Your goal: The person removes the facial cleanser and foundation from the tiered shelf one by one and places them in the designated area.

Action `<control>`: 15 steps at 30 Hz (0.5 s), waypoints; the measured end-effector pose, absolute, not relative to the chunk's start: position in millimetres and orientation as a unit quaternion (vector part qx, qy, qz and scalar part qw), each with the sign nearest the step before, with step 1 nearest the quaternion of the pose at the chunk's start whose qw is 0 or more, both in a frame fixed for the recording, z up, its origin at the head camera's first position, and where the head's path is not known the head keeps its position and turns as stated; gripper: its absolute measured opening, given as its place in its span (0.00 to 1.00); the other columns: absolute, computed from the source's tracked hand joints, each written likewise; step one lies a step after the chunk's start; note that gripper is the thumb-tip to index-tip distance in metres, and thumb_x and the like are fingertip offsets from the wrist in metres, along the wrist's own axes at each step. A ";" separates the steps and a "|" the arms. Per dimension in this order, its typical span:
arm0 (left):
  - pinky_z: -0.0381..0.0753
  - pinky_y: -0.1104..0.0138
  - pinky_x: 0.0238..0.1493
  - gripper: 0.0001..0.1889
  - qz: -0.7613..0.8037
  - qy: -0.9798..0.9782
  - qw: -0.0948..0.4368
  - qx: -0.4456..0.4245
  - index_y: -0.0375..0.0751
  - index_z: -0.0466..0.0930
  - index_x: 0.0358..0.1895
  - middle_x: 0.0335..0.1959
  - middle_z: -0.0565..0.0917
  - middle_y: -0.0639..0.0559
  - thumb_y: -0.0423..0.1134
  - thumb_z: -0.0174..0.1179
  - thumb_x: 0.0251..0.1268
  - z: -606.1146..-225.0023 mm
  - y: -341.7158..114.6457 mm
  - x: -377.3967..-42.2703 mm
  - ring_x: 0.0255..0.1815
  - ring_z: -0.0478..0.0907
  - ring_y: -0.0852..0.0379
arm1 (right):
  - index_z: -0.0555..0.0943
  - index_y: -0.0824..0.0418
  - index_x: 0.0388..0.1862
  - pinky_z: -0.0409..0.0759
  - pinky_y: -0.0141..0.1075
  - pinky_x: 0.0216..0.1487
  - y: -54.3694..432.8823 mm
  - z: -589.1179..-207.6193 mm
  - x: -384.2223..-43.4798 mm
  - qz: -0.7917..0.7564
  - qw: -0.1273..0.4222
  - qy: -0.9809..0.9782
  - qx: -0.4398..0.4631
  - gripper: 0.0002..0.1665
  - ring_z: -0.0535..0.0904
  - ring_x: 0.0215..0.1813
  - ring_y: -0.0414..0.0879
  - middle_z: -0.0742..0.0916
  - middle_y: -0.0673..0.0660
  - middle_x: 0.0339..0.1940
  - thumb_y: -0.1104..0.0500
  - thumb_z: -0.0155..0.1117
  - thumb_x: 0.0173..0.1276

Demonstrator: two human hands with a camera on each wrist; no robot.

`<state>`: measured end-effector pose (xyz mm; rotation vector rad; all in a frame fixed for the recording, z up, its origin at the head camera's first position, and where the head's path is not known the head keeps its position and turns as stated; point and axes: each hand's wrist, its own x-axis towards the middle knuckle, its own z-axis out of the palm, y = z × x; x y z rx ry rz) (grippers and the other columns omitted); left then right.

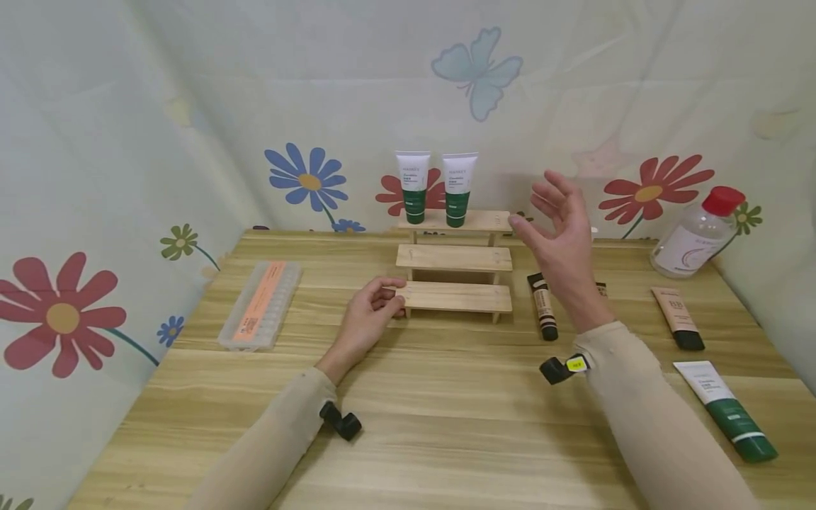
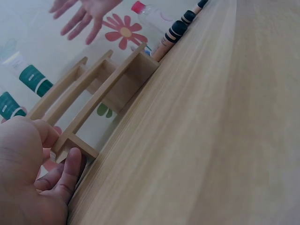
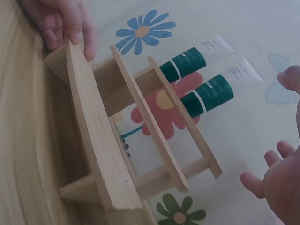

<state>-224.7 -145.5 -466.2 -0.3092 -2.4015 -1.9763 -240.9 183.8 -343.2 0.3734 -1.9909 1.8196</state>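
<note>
A three-step wooden rack (image 1: 454,258) stands on the table. My left hand (image 1: 366,312) holds the left end of its lowest step between thumb and fingers; the left wrist view shows the thumb against the rack's end (image 2: 77,143). Two white-and-green squeeze tubes, a left one (image 1: 414,188) and a right one (image 1: 457,190), stand cap down side by side on the top step. My right hand (image 1: 564,237) is raised in the air just right of that step, fingers spread and relaxed, with nothing in it. The right wrist view shows it apart from the tubes (image 3: 208,96).
To the left lies a clear plastic case (image 1: 260,304) with an orange label. Right of the rack are a beige tube with a black cap (image 1: 543,306), a BB cream tube (image 1: 678,317), another white-and-green tube (image 1: 727,411) and a red-capped bottle (image 1: 695,234). My right wrist partly hides another item.
</note>
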 end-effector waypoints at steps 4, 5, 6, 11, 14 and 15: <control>0.94 0.60 0.51 0.13 -0.630 -0.770 0.011 -0.099 0.46 0.86 0.66 0.50 0.86 0.39 0.35 0.64 0.85 -466.9 -146.8 -224.6 0.47 0.89 0.44 | 0.68 0.47 0.86 0.78 0.52 0.79 166.6 -344.2 -258.0 0.667 0.197 -0.703 0.146 0.46 0.73 0.82 0.58 0.77 0.59 0.79 0.60 0.78 0.75; 0.94 0.59 0.51 0.13 -0.629 -0.771 0.011 -0.100 0.46 0.86 0.66 0.50 0.86 0.39 0.36 0.64 0.85 -467.0 -147.0 -224.9 0.47 0.89 0.44 | 0.68 0.48 0.86 0.79 0.51 0.79 163.0 -345.4 -261.9 0.672 0.194 -0.699 0.149 0.46 0.73 0.81 0.59 0.76 0.60 0.78 0.60 0.78 0.75; 0.94 0.59 0.52 0.14 -0.628 -0.771 0.012 -0.100 0.46 0.86 0.66 0.50 0.86 0.39 0.36 0.64 0.85 -467.0 -147.1 -225.2 0.48 0.89 0.43 | 0.68 0.49 0.87 0.79 0.50 0.79 159.4 -346.1 -265.6 0.678 0.192 -0.693 0.151 0.46 0.73 0.81 0.61 0.76 0.62 0.78 0.61 0.78 0.75; 0.94 0.60 0.52 0.13 -0.628 -0.772 0.011 -0.101 0.45 0.86 0.66 0.50 0.86 0.40 0.35 0.64 0.85 -466.2 -146.4 -225.7 0.48 0.88 0.45 | 0.65 0.53 0.88 0.81 0.51 0.78 143.6 -347.9 -279.6 0.695 0.179 -0.678 0.161 0.49 0.73 0.80 0.64 0.74 0.67 0.79 0.63 0.78 0.73; 0.94 0.61 0.51 0.13 -0.628 -0.772 0.011 -0.098 0.46 0.86 0.65 0.49 0.86 0.41 0.34 0.64 0.85 -465.7 -145.8 -225.6 0.47 0.88 0.46 | 0.65 0.54 0.88 0.82 0.52 0.77 134.7 -347.4 -286.0 0.695 0.170 -0.679 0.165 0.49 0.73 0.80 0.64 0.75 0.67 0.79 0.62 0.79 0.74; 0.94 0.61 0.51 0.13 -0.627 -0.773 0.011 -0.098 0.46 0.86 0.65 0.49 0.86 0.41 0.34 0.64 0.85 -465.6 -145.7 -225.8 0.47 0.88 0.46 | 0.65 0.55 0.88 0.82 0.52 0.77 131.8 -347.2 -287.8 0.694 0.167 -0.681 0.165 0.49 0.74 0.80 0.63 0.75 0.67 0.78 0.62 0.79 0.74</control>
